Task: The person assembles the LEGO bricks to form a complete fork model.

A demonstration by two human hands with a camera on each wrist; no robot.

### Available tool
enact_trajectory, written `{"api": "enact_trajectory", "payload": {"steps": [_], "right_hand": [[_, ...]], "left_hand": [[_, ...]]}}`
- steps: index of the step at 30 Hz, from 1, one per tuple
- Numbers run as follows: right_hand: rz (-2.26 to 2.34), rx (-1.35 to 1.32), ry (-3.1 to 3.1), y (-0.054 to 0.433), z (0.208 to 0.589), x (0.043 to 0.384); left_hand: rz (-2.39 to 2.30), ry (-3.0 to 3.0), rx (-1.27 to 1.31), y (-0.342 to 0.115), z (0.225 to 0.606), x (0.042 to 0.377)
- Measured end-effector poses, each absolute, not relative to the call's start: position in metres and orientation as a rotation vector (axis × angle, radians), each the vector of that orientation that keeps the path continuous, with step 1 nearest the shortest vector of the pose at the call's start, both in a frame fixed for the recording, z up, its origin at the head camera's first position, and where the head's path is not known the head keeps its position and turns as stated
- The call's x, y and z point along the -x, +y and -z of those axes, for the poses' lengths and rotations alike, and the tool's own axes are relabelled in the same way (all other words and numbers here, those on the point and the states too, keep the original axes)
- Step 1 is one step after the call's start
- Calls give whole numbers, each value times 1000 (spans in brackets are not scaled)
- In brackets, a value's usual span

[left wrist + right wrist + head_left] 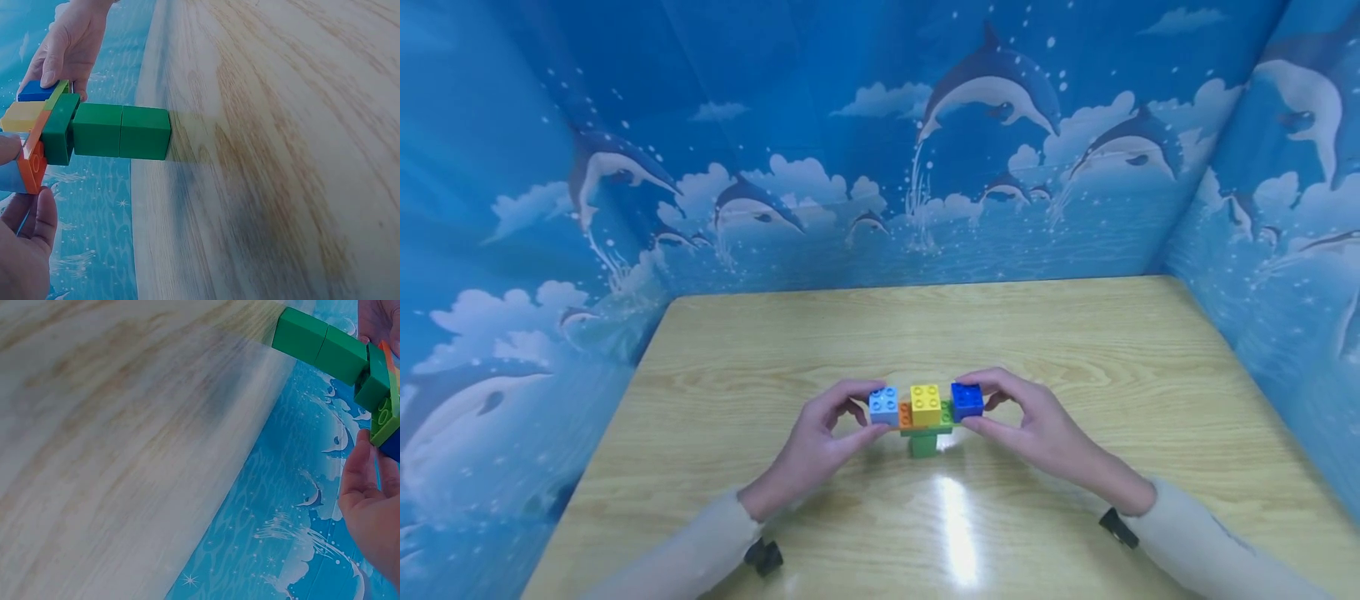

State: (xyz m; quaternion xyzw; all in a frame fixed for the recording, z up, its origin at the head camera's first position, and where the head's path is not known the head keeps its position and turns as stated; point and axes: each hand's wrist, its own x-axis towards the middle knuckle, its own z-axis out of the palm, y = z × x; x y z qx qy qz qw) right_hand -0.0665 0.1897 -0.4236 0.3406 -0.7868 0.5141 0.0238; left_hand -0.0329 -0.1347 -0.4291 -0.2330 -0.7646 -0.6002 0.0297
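Note:
A small tower of toy building bricks stands upright on the table, its green stem bricks (122, 131) touching the wood. Across its top lie an orange brick (906, 414) and a light green brick (947, 412). Above them sit a light blue brick (883, 406) at the left, a yellow brick (926, 405) in the middle and a dark blue brick (967, 402) at the right. My left hand (831, 433) pinches the light blue brick between thumb and fingers. With thumb and fingers, my right hand (1037, 421) pinches the dark blue brick.
A wood-grain table (760, 342) lies under the tower. Blue curtains with dolphins (992, 83) stand along its back and sides. Black clips (763, 557) hang at the sleeve cuffs, and a light glare marks the wood in front of the tower.

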Motion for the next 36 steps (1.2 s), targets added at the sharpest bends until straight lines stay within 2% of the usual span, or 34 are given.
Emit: {"api": "enact_trajectory", "payload": {"steps": [23,36], "right_hand": [[-1623,-1004,-2492,186,416,70],[-1629,-999,-2496,189,422,69]], "left_hand": [[1848,-2359,644,-134,425,35],[1842,-2344,689,-133,429,35]]}}
